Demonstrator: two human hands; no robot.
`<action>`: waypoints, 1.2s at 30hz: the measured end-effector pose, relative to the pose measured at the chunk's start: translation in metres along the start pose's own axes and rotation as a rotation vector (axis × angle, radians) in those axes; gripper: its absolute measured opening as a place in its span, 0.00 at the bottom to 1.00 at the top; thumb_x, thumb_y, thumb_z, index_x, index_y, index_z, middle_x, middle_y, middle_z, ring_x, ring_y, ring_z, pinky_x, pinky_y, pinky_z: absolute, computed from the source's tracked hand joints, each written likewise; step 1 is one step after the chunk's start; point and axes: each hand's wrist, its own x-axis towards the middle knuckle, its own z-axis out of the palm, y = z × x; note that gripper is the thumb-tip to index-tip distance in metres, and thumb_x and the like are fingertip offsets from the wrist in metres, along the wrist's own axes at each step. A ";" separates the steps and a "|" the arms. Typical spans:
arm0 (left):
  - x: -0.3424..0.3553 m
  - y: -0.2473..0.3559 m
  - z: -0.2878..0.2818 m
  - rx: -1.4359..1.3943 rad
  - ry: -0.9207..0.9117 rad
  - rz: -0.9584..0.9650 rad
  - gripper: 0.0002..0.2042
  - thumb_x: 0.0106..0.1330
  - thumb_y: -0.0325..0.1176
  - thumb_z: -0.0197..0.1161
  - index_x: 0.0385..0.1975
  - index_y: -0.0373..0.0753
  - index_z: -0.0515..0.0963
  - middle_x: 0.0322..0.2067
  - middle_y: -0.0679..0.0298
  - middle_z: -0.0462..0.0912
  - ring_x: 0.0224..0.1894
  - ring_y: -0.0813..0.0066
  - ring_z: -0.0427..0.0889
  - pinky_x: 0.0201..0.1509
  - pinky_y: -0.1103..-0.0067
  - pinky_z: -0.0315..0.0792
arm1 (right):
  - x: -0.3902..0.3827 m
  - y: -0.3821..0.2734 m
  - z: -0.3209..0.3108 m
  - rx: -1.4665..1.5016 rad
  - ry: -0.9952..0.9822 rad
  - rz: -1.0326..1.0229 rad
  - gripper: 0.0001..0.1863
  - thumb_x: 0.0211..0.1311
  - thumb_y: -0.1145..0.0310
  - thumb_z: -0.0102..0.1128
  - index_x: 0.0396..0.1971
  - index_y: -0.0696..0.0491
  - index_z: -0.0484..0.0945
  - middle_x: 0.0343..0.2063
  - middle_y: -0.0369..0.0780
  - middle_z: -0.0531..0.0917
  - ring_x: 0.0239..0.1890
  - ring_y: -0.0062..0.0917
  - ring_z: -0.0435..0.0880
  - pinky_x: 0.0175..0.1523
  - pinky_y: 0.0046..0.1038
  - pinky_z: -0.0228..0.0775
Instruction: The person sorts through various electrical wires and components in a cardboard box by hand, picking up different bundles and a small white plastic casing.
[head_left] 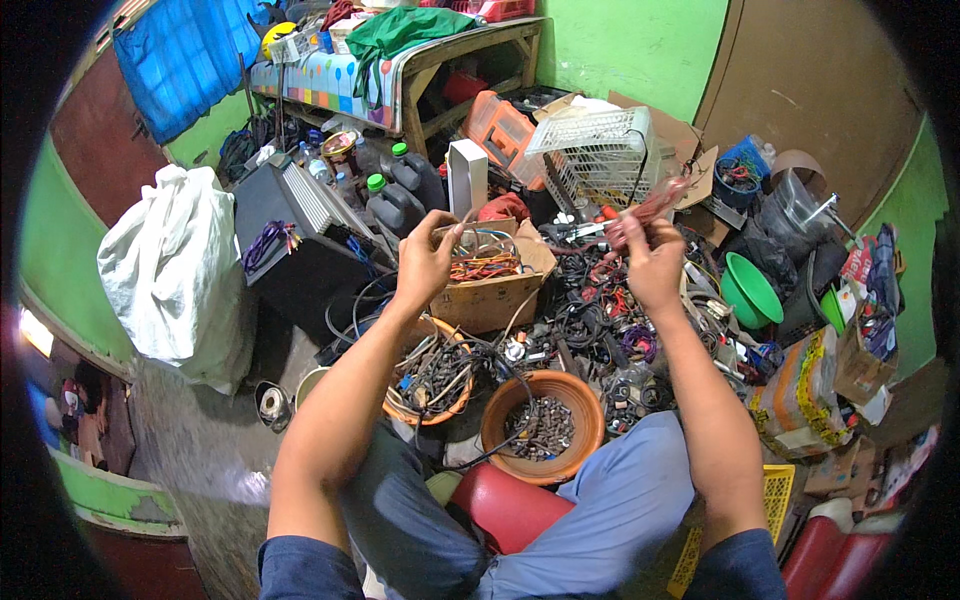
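My right hand (655,262) is closed on a reddish-brown cable bundle (658,203), raised over the heap and smeared by motion. Left of it my left hand (428,258) is lifted with thumb and fingers pinched together; a thin strand seems to show at the fingertips, too small to name. Below and between the hands stands a cardboard box (490,303) of orange and red wires (480,268). Close to my knees, one clay-coloured bowl (592,445) holds small metal pieces (543,425), and another bowl (462,398) is filled with dark cable ends (430,375).
A tangled cable heap (590,300) spreads in front of me. At the left are a white sack (175,275) and a black slatted case (310,210). Jugs with green caps (392,205), a white wire rack (595,145) and a green basin (750,290) stand around the heap.
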 end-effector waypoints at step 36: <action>0.004 0.022 -0.009 -1.169 -0.007 -0.770 0.12 0.74 0.40 0.54 0.41 0.36 0.73 0.18 0.69 0.68 0.26 0.76 0.71 0.36 0.78 0.69 | -0.011 -0.007 0.039 -0.337 -0.479 -0.191 0.09 0.60 0.77 0.62 0.41 0.59 0.81 0.35 0.48 0.84 0.40 0.40 0.85 0.47 0.34 0.74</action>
